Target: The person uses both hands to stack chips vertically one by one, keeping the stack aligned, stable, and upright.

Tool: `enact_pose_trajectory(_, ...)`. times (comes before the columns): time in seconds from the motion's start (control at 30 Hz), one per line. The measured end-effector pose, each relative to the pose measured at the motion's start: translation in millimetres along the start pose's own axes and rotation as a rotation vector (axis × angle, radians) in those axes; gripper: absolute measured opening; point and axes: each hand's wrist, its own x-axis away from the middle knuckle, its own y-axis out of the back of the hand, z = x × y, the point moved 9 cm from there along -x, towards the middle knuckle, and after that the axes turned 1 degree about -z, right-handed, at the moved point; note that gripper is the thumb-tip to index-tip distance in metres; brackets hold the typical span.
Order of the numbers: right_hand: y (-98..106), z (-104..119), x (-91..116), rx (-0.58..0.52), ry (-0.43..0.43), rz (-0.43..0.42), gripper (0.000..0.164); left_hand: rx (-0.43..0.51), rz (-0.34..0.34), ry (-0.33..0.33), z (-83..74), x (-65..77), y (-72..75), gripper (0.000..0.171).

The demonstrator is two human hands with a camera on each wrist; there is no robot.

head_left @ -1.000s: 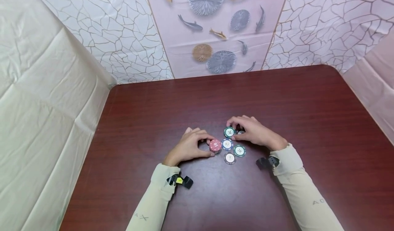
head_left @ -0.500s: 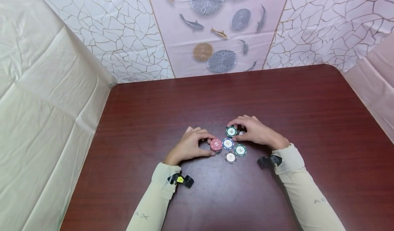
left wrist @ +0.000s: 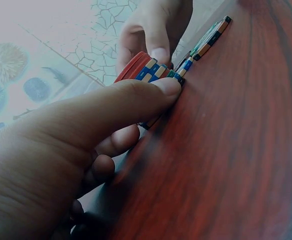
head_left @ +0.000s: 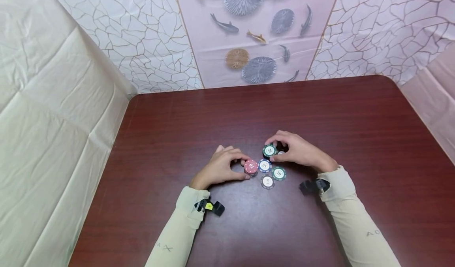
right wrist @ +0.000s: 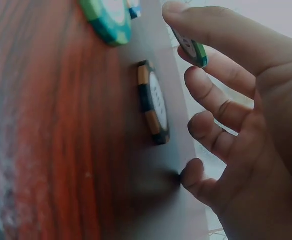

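My left hand holds a stack of poker chips between thumb and fingers. A red chip tops the stack, and blue, green and tan edges show on the stacked chips in the left wrist view. My right hand pinches a green poker chip marked 20, seen tilted between thumb and forefinger in the right wrist view. Between and in front of the hands lie a blue chip, another green chip and a grey chip. A dark chip with tan edge marks lies under my right palm.
The chips lie on a dark red-brown wooden table. Patterned white cloth hangs behind its far edge, and a pale cloth hangs along the left side. Black wrist cameras sit close to the tabletop.
My right hand has shifted the pinched green chip slightly away and to the right, off the blue chip. My left hand keeps its hold on the stack. The head view has tilted a little.
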Motion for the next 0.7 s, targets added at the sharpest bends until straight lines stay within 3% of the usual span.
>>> enact_pose_trajectory(0.7, -2.3, 42.6, -3.7, -0.042, 0.081, 0.057, 0.042, 0.001, 0.004, -0.011, -0.7, -0.3, 1.2, 0.047)
